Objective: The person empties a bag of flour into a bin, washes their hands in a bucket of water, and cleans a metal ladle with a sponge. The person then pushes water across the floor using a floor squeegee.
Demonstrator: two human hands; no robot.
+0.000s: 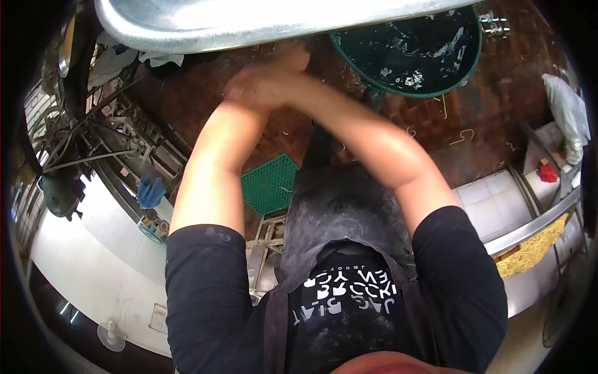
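Observation:
My left hand (291, 59) and my right hand (249, 86) cross in front of me, close below a shiny metal pan edge (218, 34). Motion smears both of them. The right hand lies over the left wrist or the back of the left hand, seemingly touching it. I cannot make out the fingers of either hand, and no held object shows. A dark apron (349, 206) with pale powdery marks hangs over my front.
A dark green tub (430, 92) with whitish residue inside stands at upper right. A green perforated plastic crate or mat (271, 184) is near the brown floor (461, 137), where pale strands lie. Yellow noodle-like strands (532, 249) and a white bag (565, 112) are on the right.

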